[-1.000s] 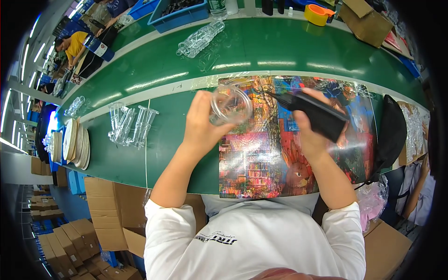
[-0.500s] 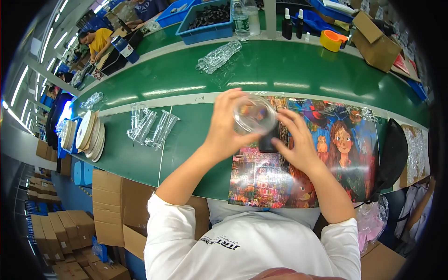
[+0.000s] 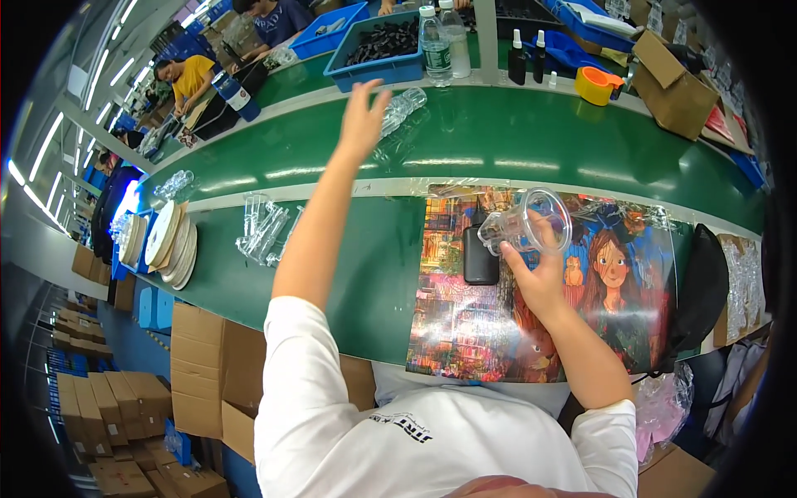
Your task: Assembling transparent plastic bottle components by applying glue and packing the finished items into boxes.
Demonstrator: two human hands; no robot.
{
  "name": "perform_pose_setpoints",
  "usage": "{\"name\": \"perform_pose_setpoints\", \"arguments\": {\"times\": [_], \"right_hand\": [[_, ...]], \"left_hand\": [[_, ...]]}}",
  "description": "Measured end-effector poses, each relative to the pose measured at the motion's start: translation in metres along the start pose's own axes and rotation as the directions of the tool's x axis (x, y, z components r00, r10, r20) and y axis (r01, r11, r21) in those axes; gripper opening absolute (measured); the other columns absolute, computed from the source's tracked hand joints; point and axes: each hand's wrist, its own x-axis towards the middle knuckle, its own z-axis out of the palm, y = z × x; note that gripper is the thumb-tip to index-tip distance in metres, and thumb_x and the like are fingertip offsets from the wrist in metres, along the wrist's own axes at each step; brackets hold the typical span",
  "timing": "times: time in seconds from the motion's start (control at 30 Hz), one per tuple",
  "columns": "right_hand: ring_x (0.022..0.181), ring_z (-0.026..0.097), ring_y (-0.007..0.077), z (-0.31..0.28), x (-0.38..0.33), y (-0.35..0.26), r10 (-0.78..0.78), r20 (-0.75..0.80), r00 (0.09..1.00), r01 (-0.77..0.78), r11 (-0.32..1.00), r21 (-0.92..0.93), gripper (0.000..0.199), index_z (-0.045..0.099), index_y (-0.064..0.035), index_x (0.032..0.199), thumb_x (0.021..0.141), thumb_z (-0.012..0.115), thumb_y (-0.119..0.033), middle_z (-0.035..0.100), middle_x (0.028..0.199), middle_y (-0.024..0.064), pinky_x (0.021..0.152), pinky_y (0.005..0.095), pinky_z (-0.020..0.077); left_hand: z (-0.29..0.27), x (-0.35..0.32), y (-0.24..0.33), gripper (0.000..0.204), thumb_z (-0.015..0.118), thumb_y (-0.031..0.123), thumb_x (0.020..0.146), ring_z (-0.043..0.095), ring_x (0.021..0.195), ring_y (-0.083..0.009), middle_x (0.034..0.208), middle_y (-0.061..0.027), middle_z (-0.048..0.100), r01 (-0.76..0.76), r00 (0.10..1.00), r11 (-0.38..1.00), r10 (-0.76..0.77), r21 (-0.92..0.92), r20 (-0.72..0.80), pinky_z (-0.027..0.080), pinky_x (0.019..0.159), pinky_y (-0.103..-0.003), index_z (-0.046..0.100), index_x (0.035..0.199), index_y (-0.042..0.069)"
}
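My right hand (image 3: 538, 270) holds a clear plastic funnel-shaped piece (image 3: 508, 230), its wide round rim tilted up to the right and its narrow end to the left. Just left of it, a black bottle (image 3: 481, 257) lies on a glossy picture mat (image 3: 465, 332). My left hand (image 3: 364, 124) is stretched far forward over the green bench, fingers spread and holding nothing. Close beside it lies a clear plastic piece (image 3: 404, 110), partly hidden by the hand. More clear tube-like pieces (image 3: 262, 229) rest at the left, partly behind my left forearm.
A blue bin (image 3: 378, 66) of black parts stands beyond my left hand, next to water bottles (image 3: 435, 50). Farther right are small black spray bottles (image 3: 517, 60) and an orange tape dispenser (image 3: 595, 85). Spools (image 3: 170, 245) stand at the left; a black bag (image 3: 699, 290) lies right.
My left hand has let go of the clear piece and reached forward and left. My right hand has taken the piece to the right and tipped it, uncovering the black bottle.
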Motion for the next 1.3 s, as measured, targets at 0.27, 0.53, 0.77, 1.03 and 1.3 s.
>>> {"name": "perform_pose_setpoints", "arguments": {"times": [0.27, 0.53, 0.77, 1.03, 1.3], "right_hand": [[0.105, 0.055, 0.0204, 0.003, -0.001, 0.007, -0.128, 0.075, 0.989, 0.131, 0.991, -0.030, 0.046, 0.044, -0.0010, 0.121, 0.080, 0.065, -0.008, 0.057, 0.111, 0.0123, 0.091, 0.0315, 0.0411], [0.105, 0.057, 0.0240, 0.001, 0.001, 0.011, -0.248, 0.056, 0.967, 0.254, 0.956, -0.148, 0.049, 0.045, -0.0021, 0.121, 0.078, 0.067, -0.006, 0.057, 0.113, 0.0150, 0.088, 0.0324, 0.0448], [0.105, 0.058, 0.0240, 0.001, 0.003, 0.013, -0.216, 0.059, 0.975, 0.223, 0.962, -0.156, 0.049, 0.046, -0.0032, 0.121, 0.077, 0.067, -0.005, 0.058, 0.112, 0.0144, 0.086, 0.0318, 0.0459], [0.105, 0.058, 0.0236, -0.002, 0.001, 0.011, -0.191, 0.057, 0.980, 0.198, 0.969, -0.149, 0.049, 0.047, -0.0037, 0.120, 0.076, 0.067, -0.004, 0.058, 0.111, 0.0139, 0.087, 0.0325, 0.0451], [0.104, 0.057, 0.0227, -0.005, -0.001, 0.006, -0.178, 0.136, 0.975, 0.196, 0.972, -0.129, 0.044, 0.046, -0.0036, 0.120, 0.080, 0.064, -0.010, 0.058, 0.110, 0.0127, 0.090, 0.0331, 0.0437]], "left_hand": [[-0.001, 0.023, -0.184, 0.060, 0.045, 0.052, 0.087, 0.043, 0.122, -0.0352, 0.127, -0.0190, 0.051, 0.304, 0.861, 0.897, -0.403, 0.320, 0.311, 0.033, 0.101, -0.043, 0.051, 0.126, 0.007], [-0.035, 0.045, -0.126, 0.081, 0.046, 0.070, 0.077, 0.047, 0.119, -0.0324, 0.129, -0.0136, 0.050, 0.657, 0.503, 0.669, -0.733, 0.348, 0.458, 0.032, 0.095, -0.059, 0.044, 0.133, 0.010], [-0.010, 0.054, -0.122, 0.087, 0.064, 0.059, 0.073, 0.056, 0.105, -0.0256, 0.121, -0.0135, 0.054, 0.640, 0.472, 0.702, -0.679, 0.311, 0.562, 0.045, 0.083, -0.050, 0.035, 0.137, 0.008], [-0.019, 0.040, -0.116, 0.089, 0.080, 0.030, 0.069, 0.062, 0.089, -0.0204, 0.112, -0.0121, 0.058, 0.809, 0.392, 0.582, -0.641, 0.085, 0.660, 0.053, 0.064, -0.033, 0.030, 0.138, 0.006], [-0.025, 0.001, -0.091, 0.082, 0.077, 0.018, 0.072, 0.063, 0.082, -0.0217, 0.107, -0.0133, 0.059, 0.836, 0.548, 0.419, -0.608, -0.354, 0.574, 0.054, 0.063, -0.036, 0.029, 0.137, 0.010]]}}
